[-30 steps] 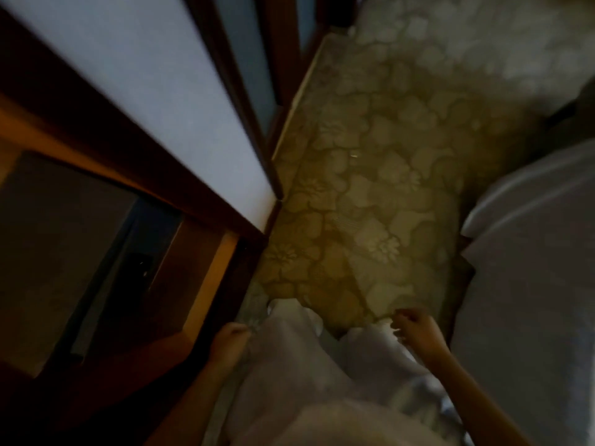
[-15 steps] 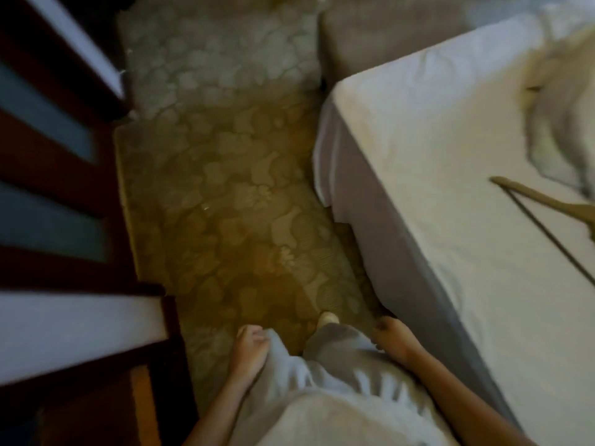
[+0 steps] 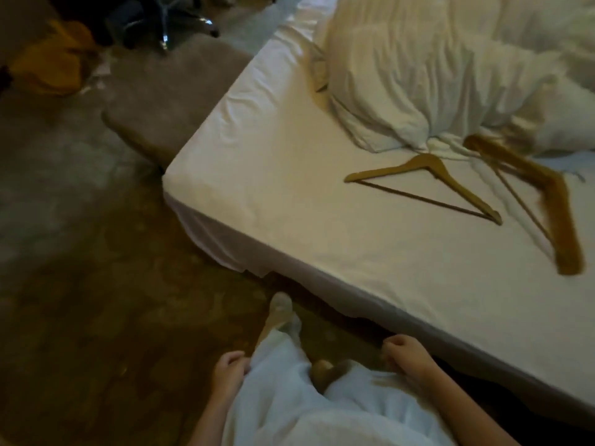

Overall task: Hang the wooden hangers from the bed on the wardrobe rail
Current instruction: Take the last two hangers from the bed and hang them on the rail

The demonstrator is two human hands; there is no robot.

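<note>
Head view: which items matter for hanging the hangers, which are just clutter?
Belongs to the job:
lighter wooden hanger, flat on the bed
darker wooden hanger, beside it, nearer the duvet
left hand and right hand, both empty

Just lying about:
crumpled duvet
yellow cloth on the floor
chair base
grey rug

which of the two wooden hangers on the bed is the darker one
The hanger on the right, lying nearer the rumpled duvet, is the darker, orange-brown one. The hanger on the left is paler tan.
</note>
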